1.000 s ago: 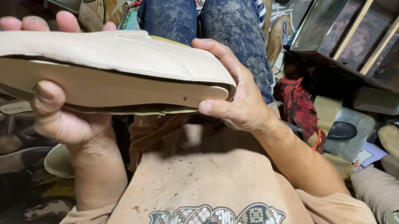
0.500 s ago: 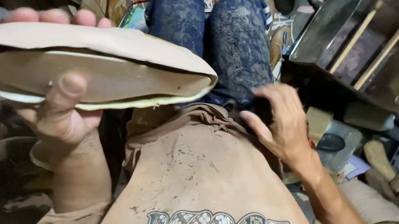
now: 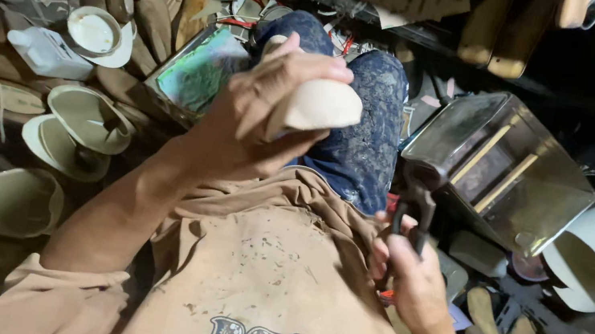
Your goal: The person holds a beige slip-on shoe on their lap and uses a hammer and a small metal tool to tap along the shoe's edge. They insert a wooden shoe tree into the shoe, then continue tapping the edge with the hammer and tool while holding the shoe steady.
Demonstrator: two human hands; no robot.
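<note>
Head view: left hand (image 3: 256, 123) is closed around a pale shoe last (image 3: 321, 104), fingers wrapped over its top, holding it above the knees (image 3: 358, 121) near centre. Right hand (image 3: 412, 281), at 5 o'clock from the last and well apart from it, is clenched on the handles of dark pincers (image 3: 416, 208), jaws pointing up toward 12 o'clock. Metal tin (image 3: 504, 175) sits at 3 o'clock. Pale soles (image 3: 79, 133) lie at 9 o'clock.
</note>
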